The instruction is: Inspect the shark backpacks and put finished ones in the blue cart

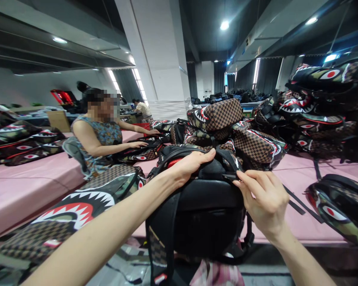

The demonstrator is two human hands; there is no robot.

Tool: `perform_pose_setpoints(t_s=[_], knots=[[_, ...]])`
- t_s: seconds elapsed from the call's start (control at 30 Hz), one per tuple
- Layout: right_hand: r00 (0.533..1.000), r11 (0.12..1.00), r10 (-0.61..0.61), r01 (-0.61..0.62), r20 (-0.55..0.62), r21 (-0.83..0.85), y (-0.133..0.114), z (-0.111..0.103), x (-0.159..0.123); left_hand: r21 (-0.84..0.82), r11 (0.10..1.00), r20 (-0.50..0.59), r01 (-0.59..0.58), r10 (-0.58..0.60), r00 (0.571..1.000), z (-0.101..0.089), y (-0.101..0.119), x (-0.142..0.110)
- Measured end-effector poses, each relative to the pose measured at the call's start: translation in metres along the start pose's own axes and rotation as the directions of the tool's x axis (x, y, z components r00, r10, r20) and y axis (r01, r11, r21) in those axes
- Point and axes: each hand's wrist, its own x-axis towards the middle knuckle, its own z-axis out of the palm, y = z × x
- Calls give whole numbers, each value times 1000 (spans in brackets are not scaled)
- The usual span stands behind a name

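Note:
A black-backed backpack (pixel 210 218) stands upright in front of me, its back panel and shoulder straps facing me. My left hand (pixel 193 165) grips its top edge, thumb lying over the rim and the other fingers hidden behind it. At the top right of the same backpack, my right hand (pixel 264 196) is closed in a pinch. A thin dark piece (pixel 230 175) sticks out from its fingertips toward the top handle; whether it is a small tool or a strap end I cannot tell. Red shows inside the backpack's top, beside my left wrist.
A shark-face backpack (pixel 86 202) lies at left, another (pixel 340 208) at right on the pink table (pixel 295 167). More backpacks (pixel 216 115) are heaped ahead, with a tall stack (pixel 322 111) at right. A seated co-worker (pixel 98 131) handles a backpack across from me.

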Motion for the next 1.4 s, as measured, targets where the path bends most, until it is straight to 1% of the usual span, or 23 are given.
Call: perform_pose_setpoints(t_s=[0.07, 0.13, 0.23, 0.3, 0.37, 0.43, 0.53, 0.6, 0.7, 0.73, 0.8, 0.83, 0.87, 0.9, 0.93, 0.97, 1.0, 1.03, 1.07, 1.13, 1.2, 1.27, 1.4], knots=[[998, 991, 57, -61, 32, 122, 1, -2, 2, 16, 1000, -7, -10, 10, 1000, 0, 0, 0], [977, 912, 187, -212, 104, 351, 7, -3, 4, 39, 999, 0, -27, 27, 1000, -1, 0, -1], [880, 682, 424, -467, 216, 563, 19, 4, 8, 140, 985, 56, -102, 95, 994, -1, -1, -6], [822, 584, 491, -556, 287, 592, 22, 10, 10, 301, 920, 83, -252, 238, 968, 0, -2, -13], [798, 535, 463, -599, 386, 596, 20, 11, 10, 514, 740, 122, -433, 437, 891, 0, -4, -22], [791, 525, 416, -611, 448, 592, 15, 3, 6, 681, 481, 232, -552, 573, 786, -1, -9, -35], [815, 506, 320, -579, 484, 639, 6, -16, -9, 764, 127, 464, -633, 574, 675, -2, -24, -55], [787, 490, 263, -607, 558, 625, -4, -22, -24, 772, -65, 549, -632, 568, 613, -2, -40, -66], [688, 522, 265, -691, 675, 500, -26, -14, -48, 808, -255, 551, -532, 648, 526, -1, -68, -79], [673, 535, 283, -702, 683, 470, -33, -8, -55, 812, -292, 552, -505, 666, 501, -1, -77, -83], [681, 553, 346, -704, 645, 446, -41, 4, -63, 816, -319, 545, -482, 704, 456, -6, -94, -93], [685, 551, 378, -707, 623, 443, -42, 8, -64, 838, -283, 496, -467, 750, 437, -11, -101, -100], [683, 542, 399, -714, 612, 443, -42, 12, -65, 885, -185, 380, -428, 818, 431, -18, -107, -108], [678, 531, 405, -721, 614, 445, -42, 13, -65, 931, -13, 181, -365, 884, 430, -25, -112, -116], [671, 521, 401, -727, 623, 448, -41, 14, -64, 931, 220, -79, -292, 901, 427, -33, -116, -125], [663, 510, 394, -734, 636, 449, -40, 14, -63, 855, 467, -341, -226, 834, 433, -41, -119, -133], [655, 500, 387, -740, 649, 449, -39, 13, -62, 717, 675, -545, -174, 698, 464, -47, -122, -140], [648, 491, 385, -747, 657, 449, -39, 12, -61, 559, 818, -660, -136, 538, 524, -51, -123, -144], [642, 482, 391, -753, 660, 448, -39, 11, -61, 422, 900, -689, -110, 397, 607, -53, -124, -147], [629, 463, 400, -766, 667, 445, -40, 10, -59, 240, 968, -604, -76, 210, 769, -50, -121, -147], [619, 446, 413, -777, 668, 444, -40, 7, -53, 148, 987, -497, -61, 128, 858, -43, -114, -142], [631, 440, 463, -773, 623, 456, -39, 4, -43, 140, 988, -437, -69, 124, 891, -35, -107, -137], [662, 503, 588, -749, 465, 432, -35, -1, -12, 307, 944, -375, -122, 238, 896, -31, -102, -133]])
